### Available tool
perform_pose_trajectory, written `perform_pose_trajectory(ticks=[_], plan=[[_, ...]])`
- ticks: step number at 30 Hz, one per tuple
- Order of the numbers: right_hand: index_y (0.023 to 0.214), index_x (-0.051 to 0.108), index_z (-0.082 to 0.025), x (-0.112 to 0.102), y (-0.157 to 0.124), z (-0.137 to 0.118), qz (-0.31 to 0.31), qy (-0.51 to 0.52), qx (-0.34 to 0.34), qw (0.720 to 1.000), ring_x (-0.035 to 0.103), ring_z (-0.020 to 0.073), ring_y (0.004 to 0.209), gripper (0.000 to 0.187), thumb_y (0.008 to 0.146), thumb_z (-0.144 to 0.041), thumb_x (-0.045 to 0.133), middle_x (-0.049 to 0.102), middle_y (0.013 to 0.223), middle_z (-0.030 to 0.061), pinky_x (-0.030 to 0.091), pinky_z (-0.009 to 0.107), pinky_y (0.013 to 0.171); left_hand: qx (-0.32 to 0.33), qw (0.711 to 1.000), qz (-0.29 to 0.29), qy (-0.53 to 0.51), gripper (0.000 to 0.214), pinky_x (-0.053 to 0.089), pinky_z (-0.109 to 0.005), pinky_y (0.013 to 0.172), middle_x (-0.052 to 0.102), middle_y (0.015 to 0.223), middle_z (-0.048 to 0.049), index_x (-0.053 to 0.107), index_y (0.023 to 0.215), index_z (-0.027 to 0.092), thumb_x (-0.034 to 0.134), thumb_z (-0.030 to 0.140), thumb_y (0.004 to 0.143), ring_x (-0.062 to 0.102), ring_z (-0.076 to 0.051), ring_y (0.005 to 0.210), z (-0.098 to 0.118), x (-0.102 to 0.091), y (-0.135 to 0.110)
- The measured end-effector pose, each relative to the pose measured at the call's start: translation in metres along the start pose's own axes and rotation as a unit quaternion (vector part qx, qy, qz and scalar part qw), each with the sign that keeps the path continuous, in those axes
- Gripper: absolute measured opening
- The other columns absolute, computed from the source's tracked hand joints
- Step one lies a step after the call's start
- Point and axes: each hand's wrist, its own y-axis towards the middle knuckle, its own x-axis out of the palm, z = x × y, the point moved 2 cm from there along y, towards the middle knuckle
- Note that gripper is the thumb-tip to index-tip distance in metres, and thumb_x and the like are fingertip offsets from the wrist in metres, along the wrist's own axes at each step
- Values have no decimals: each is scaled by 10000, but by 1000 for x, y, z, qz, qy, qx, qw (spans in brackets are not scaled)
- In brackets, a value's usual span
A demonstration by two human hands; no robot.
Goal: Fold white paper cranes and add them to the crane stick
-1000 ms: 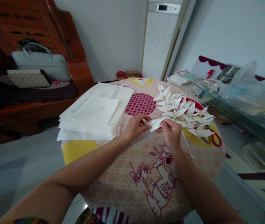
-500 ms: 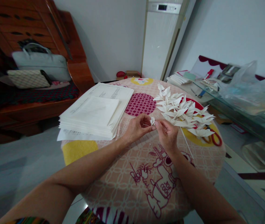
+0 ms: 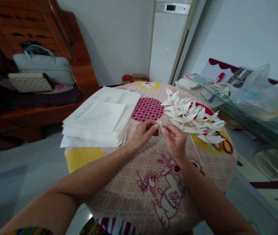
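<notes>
Between the fingertips of my two hands is a small piece of folded white paper (image 3: 159,128), standing roughly upright above the tablecloth. My left hand (image 3: 144,132) pinches it from the left with thumb and forefinger. From the other side my right hand (image 3: 175,137) grips its edge, fingers curled. Just beyond my right hand lies a cluster of folded white paper pieces (image 3: 190,114) with pointed tips. A thin white stick (image 3: 196,150) pokes out from under the cluster, and red-handled scissors (image 3: 227,145) lie partly beneath it.
A stack of white paper sheets (image 3: 95,114) lies on the left of the round table, on a patterned cloth (image 3: 119,189). A glass shelf (image 3: 246,111) with plastic bags stands to the right. A wooden bench (image 3: 80,75) with bags is at left.
The folded paper between my fingers has turned and now looks taller and narrower. My left thumb has shifted up along it. The cluster and the stack have not moved.
</notes>
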Motion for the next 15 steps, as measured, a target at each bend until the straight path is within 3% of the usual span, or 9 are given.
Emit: perform_pose_trajectory(ticks=[8, 15], plan=[[886, 726, -195, 1, 1, -2, -13, -28, -52, 998, 674, 172, 771, 132, 913, -254, 610, 725, 841, 48, 553, 305, 711, -12, 1000, 15, 1, 414, 618, -273, 675, 602, 740, -5, 597, 847, 142, 668, 550, 858, 640, -121, 680, -2, 0, -1], [924, 740, -205, 3, 0, 1, -14, -33, -50, 998, 688, 187, 798, 139, 898, -259, 614, 732, 876, 60, 571, 309, 701, -18, 999, 30, 2, 342, 619, -278, 664, 599, 739, -1, 583, 846, 150, 659, 483, 867, 638, -117, 663, -8, 0, 1]])
